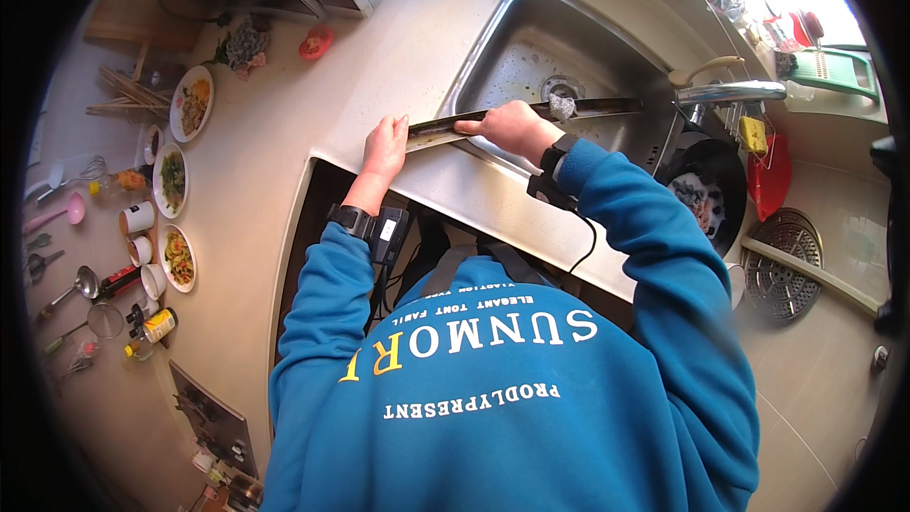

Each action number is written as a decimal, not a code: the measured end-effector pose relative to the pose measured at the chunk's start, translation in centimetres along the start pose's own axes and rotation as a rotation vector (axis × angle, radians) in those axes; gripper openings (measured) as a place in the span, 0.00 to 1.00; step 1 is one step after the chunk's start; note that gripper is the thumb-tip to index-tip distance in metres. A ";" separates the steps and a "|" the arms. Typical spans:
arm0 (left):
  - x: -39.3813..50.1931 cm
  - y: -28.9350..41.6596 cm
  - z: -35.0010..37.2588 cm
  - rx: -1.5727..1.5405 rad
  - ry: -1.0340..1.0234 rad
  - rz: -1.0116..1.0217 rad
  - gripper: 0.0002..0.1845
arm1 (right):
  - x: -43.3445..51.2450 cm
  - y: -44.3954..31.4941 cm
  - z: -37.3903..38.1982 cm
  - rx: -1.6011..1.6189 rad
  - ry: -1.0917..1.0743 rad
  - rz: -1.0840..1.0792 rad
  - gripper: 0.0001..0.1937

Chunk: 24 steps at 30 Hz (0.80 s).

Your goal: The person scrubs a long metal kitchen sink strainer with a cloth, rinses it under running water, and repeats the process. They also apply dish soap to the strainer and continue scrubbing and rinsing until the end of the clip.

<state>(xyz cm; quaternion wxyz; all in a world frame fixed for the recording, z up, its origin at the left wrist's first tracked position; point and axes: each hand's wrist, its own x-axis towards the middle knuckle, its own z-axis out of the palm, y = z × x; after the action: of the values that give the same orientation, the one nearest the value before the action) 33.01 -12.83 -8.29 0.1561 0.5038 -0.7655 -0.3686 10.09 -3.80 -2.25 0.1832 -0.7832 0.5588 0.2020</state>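
Note:
A long, narrow metal trough (597, 108), dark and stained inside, lies slantwise across the near part of the steel sink (490, 64). Its left end rests over the countertop, where my left hand (386, 146) grips it. Further right, my right hand (515, 129) is closed around the same trough, with the index finger pointing left along it. Just beyond that hand, a silver steel-wool scourer (561, 107) sits at the trough, near the drain; whether my fingers touch it is hidden. Each wrist wears a black strap.
A chrome faucet (732, 92) reaches in from the right. Beyond the sink's right edge are a black wok (732, 192) with contents, a yellow sponge (753, 135), a red scoop-like item (771, 178) and a perforated steel plate (785, 263). Plates of food (171, 180) stand far left.

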 end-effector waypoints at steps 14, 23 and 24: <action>0.0 0.4 0.0 -0.016 -0.001 -0.014 0.19 | -4.2 5.4 6.6 0.529 0.347 0.269 0.28; 0.2 0.3 -0.2 -0.015 -0.093 -0.091 0.19 | -6.6 4.3 7.1 2.395 0.374 0.232 0.12; 0.2 0.1 -0.1 -0.015 -0.072 -0.048 0.19 | -6.9 4.2 7.1 2.392 0.392 0.214 0.09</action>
<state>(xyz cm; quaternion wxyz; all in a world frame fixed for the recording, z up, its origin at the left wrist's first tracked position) 32.94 -13.08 -8.18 0.1234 0.5074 -0.7554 -0.3959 3.26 4.02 -4.97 0.6845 -0.0869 0.4724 -0.5484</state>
